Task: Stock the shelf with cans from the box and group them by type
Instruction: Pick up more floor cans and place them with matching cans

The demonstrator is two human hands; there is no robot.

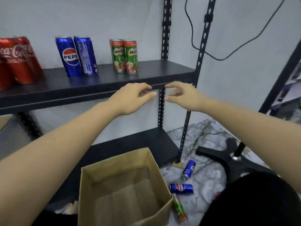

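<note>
we saw both arms stretched toward the front edge of the upper shelf (101, 79). the left hand (132, 97) and the right hand (180, 95) hung just in front of that edge, fingertips close to each other, fingers loosely curled and grasping nothing. on the shelf, toward its left end, stood the red coca-cola cans (17, 61); right of them stood two blue pepsi cans (76, 56), touching each other; further right stood two green milo cans (124, 56), also side by side. below the shelf, the cardboard box (123, 190) sat open, and we saw no can inside it. on the marble floor (208, 178) right of the box lay two more pepsi cans (181, 188), both on their sides, and a green can (179, 209) lay against the box's right wall.
</note>
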